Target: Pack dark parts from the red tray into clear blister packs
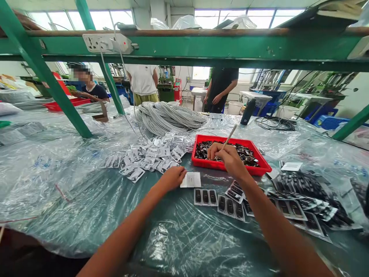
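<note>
My left hand (174, 177) is closed, its fingertips pinching the left edge of a small whitish blister tray (191, 180) lying on the table. My right hand (228, 157) reaches over the near part of a red tray (261, 169) and grips a thin pale stick (230, 134) that slants up to the right. Small black parts (245, 156) fill the red tray. Just below the whitish tray lies a blister tray with black pieces (205, 197), with another filled blister tray (230, 207) to its right. My right forearm partly covers more of them.
A pile of clear blister trays (155, 156) spreads to the left. Behind it sits a big coil of grey cable (170, 117). Filled blister packs (305, 196) are heaped at the right. A dark bottle (248, 112) stands farther back. A green beam (201, 48) crosses above; people stand beyond.
</note>
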### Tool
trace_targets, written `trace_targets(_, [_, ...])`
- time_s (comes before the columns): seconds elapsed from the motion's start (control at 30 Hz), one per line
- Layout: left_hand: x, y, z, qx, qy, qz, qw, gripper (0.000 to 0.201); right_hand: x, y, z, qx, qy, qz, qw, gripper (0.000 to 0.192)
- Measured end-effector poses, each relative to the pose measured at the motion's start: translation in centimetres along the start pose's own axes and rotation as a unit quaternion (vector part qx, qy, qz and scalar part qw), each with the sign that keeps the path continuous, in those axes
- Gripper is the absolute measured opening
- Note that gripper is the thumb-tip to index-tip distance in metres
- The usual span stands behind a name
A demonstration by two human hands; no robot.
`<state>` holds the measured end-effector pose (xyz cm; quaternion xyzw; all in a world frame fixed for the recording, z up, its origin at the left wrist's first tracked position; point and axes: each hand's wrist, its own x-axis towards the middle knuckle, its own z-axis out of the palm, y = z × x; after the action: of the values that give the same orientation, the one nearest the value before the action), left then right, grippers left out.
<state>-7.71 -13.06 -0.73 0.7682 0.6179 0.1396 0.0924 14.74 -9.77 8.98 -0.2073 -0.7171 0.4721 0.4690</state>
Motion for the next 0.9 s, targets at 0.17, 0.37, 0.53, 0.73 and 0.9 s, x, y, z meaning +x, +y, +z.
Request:
trace_targets(0.17, [-2.2, -2.8, 0.3, -0.014, -0.003, 0.072, 0.997, 0.046, -0.1, 4.2, 4.9, 0.15, -0.012, 0.116, 0.982, 0.013])
trace_targets(0.37, [-2.5, -2.2, 1.8, -0.041, 0.028, 0.047, 0.998, 0.058, 2.4, 9.4, 9.8, 0.293, 0.038, 0.199, 0.935, 0.049])
trace_targets(0.53, [-2.8, -1.1, 2.0, -0.04, 0.042, 0.019, 0.998, 0.047, 2.4, 12.3, 11.4, 0.306, 0.081, 0.214, 0.924, 0.047])
trace_targets(0.73, [-2.9, 0.0, 2.0, -0.048, 0.058, -0.031, 0.997, 0.033, 1.3, 13.2, 12.2, 0.295, 0.143, 0.174, 0.929, 0.039])
trace_targets(0.9, [-3.0, 0.1, 1.8, -0.035, 0.054, -0.058, 0.996, 0.025, 1.0, 13.1, 12.7, 0.243, 0.145, 0.181, 0.942, 0.034])
